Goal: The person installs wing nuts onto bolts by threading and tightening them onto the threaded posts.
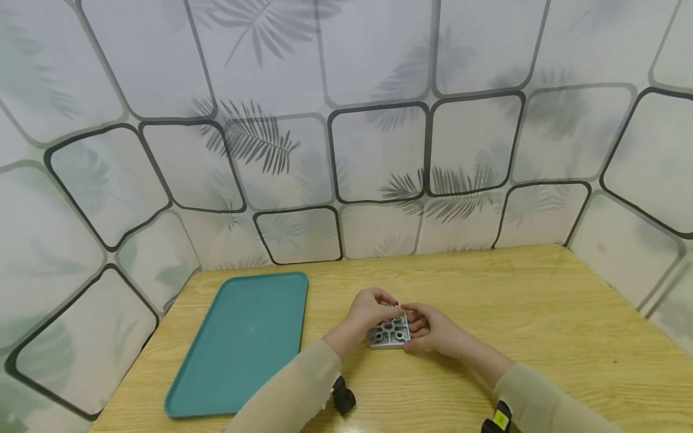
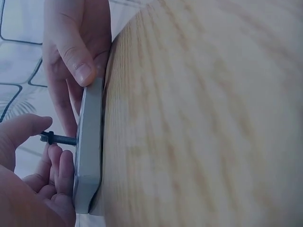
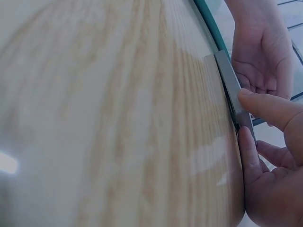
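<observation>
A square silver metal block (image 1: 388, 337) with round holes and recesses lies on the wooden table. My left hand (image 1: 370, 313) is over its far side, thumb and fingers around the head of a dark bolt (image 2: 64, 140). In the left wrist view the bolt's threaded shank stands straight out from the block's face, its tip at the surface. My right hand (image 1: 437, 331) grips the block's right edge, with the thumb (image 3: 258, 101) on one side in the right wrist view. Part of the block's far half is hidden under the left hand.
A teal rectangular tray (image 1: 233, 346) lies to the left on the wooden table (image 1: 541, 337). Behind the table stands a wall covering (image 1: 379, 231) with a leaf and line pattern. Each sleeve has a dark wrist device (image 1: 342, 397) strapped near it.
</observation>
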`<state>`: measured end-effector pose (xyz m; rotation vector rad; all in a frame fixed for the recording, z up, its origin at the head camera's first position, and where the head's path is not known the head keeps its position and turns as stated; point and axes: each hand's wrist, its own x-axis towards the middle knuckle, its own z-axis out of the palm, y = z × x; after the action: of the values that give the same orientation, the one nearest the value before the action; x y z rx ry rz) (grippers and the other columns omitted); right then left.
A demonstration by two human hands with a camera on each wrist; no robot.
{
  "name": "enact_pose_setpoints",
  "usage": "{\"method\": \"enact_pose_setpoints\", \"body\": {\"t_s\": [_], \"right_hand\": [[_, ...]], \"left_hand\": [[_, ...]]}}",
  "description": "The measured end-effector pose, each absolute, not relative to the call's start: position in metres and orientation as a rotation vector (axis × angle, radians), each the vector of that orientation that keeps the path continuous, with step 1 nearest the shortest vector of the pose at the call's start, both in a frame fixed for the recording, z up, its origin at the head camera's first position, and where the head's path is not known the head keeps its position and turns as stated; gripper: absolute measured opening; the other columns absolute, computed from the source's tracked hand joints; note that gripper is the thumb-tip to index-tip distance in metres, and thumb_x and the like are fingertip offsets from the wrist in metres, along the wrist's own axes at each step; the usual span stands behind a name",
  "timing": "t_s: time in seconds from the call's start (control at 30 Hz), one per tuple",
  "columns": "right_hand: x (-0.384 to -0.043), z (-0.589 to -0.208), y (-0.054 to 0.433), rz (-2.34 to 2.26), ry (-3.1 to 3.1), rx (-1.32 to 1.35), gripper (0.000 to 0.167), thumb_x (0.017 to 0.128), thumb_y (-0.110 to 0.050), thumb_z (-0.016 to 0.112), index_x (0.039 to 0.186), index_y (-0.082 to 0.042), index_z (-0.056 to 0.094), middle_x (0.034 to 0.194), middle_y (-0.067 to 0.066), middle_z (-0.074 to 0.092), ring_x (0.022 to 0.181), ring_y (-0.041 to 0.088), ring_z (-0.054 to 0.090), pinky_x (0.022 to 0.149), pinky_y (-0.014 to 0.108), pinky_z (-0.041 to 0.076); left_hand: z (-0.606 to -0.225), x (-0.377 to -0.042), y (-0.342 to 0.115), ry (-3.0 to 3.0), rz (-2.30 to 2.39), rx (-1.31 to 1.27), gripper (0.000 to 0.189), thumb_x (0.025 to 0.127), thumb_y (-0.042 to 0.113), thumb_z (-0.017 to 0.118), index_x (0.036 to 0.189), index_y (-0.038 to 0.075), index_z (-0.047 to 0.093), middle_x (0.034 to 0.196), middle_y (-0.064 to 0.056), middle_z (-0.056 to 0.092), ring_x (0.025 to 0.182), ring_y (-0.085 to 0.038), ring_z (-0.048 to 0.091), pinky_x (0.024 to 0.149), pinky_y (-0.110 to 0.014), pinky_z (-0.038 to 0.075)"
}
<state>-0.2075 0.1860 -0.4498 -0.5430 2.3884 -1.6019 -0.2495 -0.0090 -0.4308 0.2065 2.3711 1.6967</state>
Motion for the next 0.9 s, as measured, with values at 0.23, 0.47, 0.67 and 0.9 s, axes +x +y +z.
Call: {"method": "enact_pose_setpoints", "body": {"t_s": [0.23, 0.47, 0.67, 0.9], "right_hand": [[-0.2085, -0.4508, 0.1856, -1.601, 2.390, -0.536, 0.085, 0.083, 0.003, 0.086, 0.150, 0.021, 0.037, 0.120, 0.023, 0.059, 0.102, 0.021, 0.058, 0.084, 0.021, 0.056], [-0.2095, -0.4506, 0.1864, -1.592, 2.384, -0.539, 0.083, 0.084, 0.003, 0.085, 0.150, 0.019, 0.039, 0.120, 0.022, 0.058, 0.101, 0.021, 0.058, 0.083, 0.020, 0.056], [-0.2091, -0.4496, 0.1862, -1.592, 2.378, -0.540, 0.083, 0.084, 0.003, 0.085, 0.151, 0.019, 0.038, 0.120, 0.022, 0.057, 0.101, 0.021, 0.057, 0.082, 0.020, 0.055], [-0.2084, -0.4495, 0.1856, -1.591, 2.383, -0.522, 0.084, 0.084, 0.003, 0.085, 0.150, 0.021, 0.037, 0.120, 0.023, 0.058, 0.102, 0.021, 0.058, 0.083, 0.021, 0.056]], "left_hand": [[-0.4331, -0.2508, -0.0113, 2.324, 1.725, 0.247, 0.011, 0.087, 0.001, 0.081, 0.097, 0.000, 0.076, 0.083, -0.002, 0.069, 0.073, -0.010, 0.059, 0.068, -0.022, 0.051], [-0.4313, -0.2517, -0.0126, 2.302, 1.687, 0.247, 0.014, 0.087, 0.000, 0.076, 0.101, 0.002, 0.080, 0.087, 0.000, 0.066, 0.077, -0.011, 0.056, 0.069, -0.022, 0.050], [-0.4313, -0.2532, -0.0135, 2.288, 1.661, 0.268, 0.015, 0.091, 0.001, 0.073, 0.104, 0.003, 0.081, 0.095, -0.002, 0.069, 0.082, -0.012, 0.059, 0.072, -0.023, 0.052], [-0.4286, -0.2544, -0.0116, 2.263, 1.652, 0.278, 0.031, 0.086, -0.003, 0.066, 0.115, 0.002, 0.074, 0.088, -0.002, 0.060, 0.077, -0.012, 0.055, 0.069, -0.021, 0.050]]}}
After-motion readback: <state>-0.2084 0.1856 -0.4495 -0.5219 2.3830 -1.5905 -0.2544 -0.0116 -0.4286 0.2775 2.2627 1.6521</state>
